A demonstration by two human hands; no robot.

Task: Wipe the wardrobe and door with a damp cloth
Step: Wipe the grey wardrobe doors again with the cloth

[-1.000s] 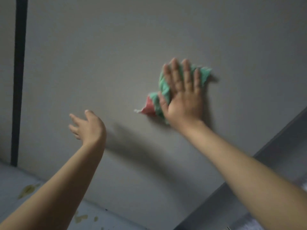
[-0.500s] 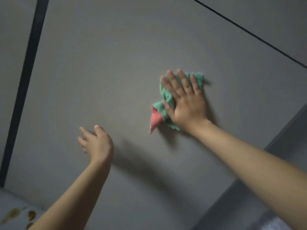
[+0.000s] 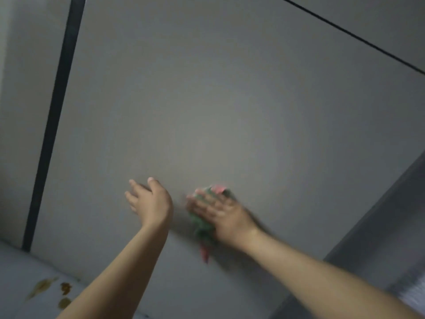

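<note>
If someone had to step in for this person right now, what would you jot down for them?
Right hand: flat, fingers straight, pressing the cloth against the grey panel. The picture is blurred here, so the hand looks mid-stroke.
Left hand: open, holding nothing, close to the panel beside the cloth; I cannot tell if it touches.
Cloth: green and pink, bunched under the right palm, low on the panel.
Done: cannot tell how much has been wiped; no wet marks show.
Left: probably the rest of this panel up to the dark seam, and past the dark strip on the left.
</note>
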